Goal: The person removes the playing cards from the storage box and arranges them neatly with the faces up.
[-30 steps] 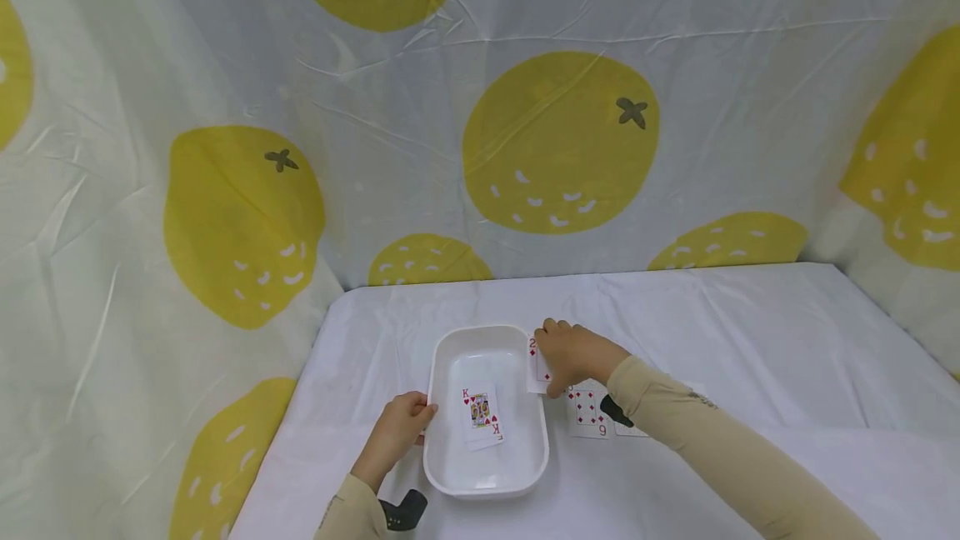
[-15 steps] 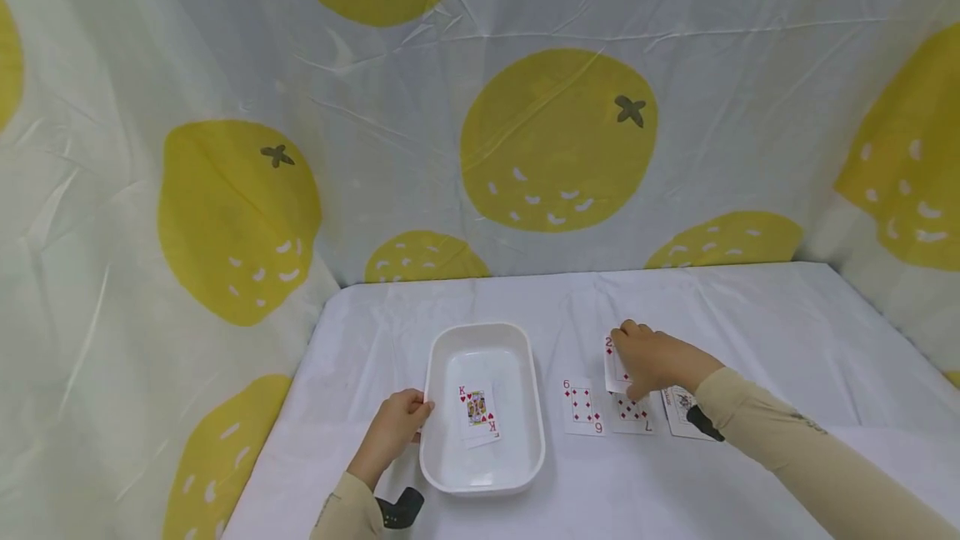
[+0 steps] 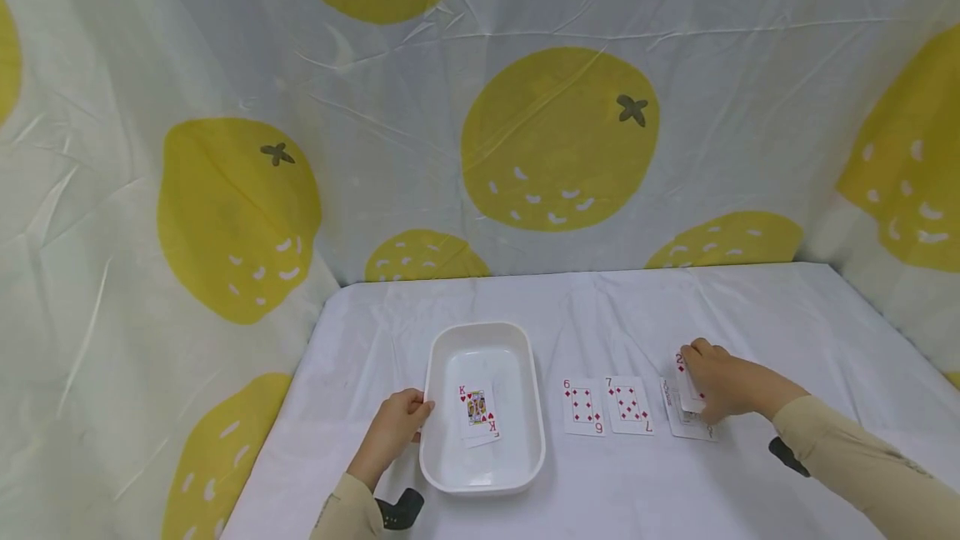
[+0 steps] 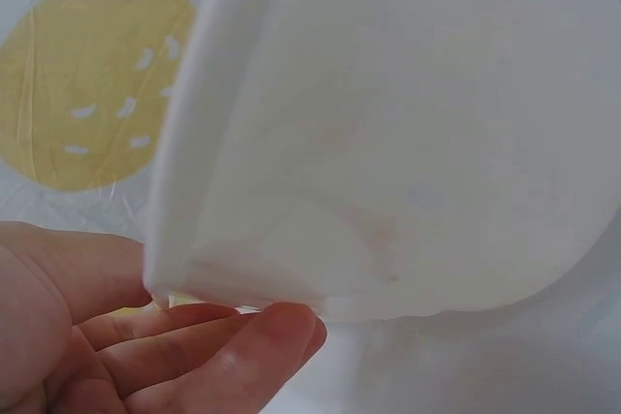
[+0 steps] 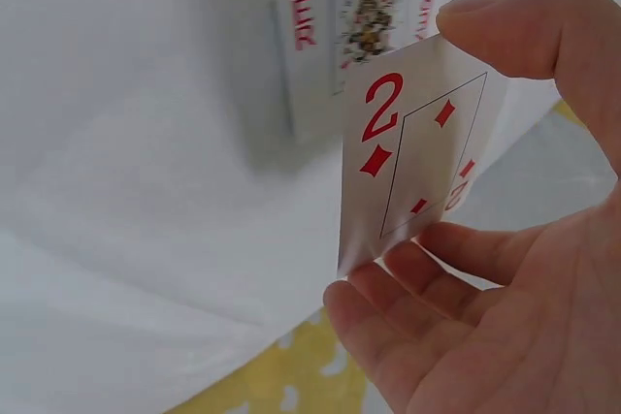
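Observation:
My left hand [image 3: 392, 430] grips the left rim of a white plastic tray [image 3: 536, 390]. In the left wrist view, the thumb and fingers [image 4: 243, 361] pinch the edge of that tray [image 4: 427, 133]. A king of hearts [image 3: 477, 411] lies face up in it, with another card's edge poking out beneath. To the right, my right hand [image 3: 731, 382] holds a two of diamonds [image 5: 432, 147] between thumb and fingertips, by its opposite edges. That card overlaps a joker [image 3: 696, 428] in the head view, its face tilted in the right wrist view.
Left of the joker, a six of diamonds [image 3: 583, 408] and a seven of diamonds [image 3: 630, 407] lie face up side by side. A white cloth covers the table [image 3: 600, 482]. A lemon-print curtain [image 3: 405, 140] hangs behind and at the sides.
My right hand has carried the two of diamonds rightward, from beside the tray's right rim, past the six and seven, to the joker. The left hand keeps its grip on the tray.

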`<state>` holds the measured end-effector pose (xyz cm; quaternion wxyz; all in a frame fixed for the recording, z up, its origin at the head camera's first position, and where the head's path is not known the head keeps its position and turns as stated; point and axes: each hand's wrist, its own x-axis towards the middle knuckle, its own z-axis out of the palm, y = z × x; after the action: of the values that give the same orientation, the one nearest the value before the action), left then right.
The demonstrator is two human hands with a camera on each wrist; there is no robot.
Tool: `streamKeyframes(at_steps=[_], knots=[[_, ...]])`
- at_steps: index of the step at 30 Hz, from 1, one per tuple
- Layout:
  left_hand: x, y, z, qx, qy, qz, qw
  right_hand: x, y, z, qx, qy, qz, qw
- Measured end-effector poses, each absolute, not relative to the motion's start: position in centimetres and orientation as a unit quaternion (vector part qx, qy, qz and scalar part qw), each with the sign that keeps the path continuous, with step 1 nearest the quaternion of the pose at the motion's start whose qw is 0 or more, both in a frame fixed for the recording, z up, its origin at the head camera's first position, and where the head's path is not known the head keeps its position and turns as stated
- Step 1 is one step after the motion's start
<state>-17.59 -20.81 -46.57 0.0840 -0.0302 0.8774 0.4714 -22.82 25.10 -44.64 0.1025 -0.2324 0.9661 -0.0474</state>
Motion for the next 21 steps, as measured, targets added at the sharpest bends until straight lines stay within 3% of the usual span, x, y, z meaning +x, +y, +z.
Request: streamKeyframes(at_steps=[11, 21], knots=[[-17.5, -20.7, -46.6, -0.027, 0.877, 0.473, 0.083, -22.0, 28.9, -47.1, -0.193, 0.969, -0.038, 0.151], [-17.6, -20.8, -46.7, -0.021, 0.875, 0.477, 0.076, -21.8, 29.5, -48.3, -0.193, 0.965, -0.046, 0.170]])
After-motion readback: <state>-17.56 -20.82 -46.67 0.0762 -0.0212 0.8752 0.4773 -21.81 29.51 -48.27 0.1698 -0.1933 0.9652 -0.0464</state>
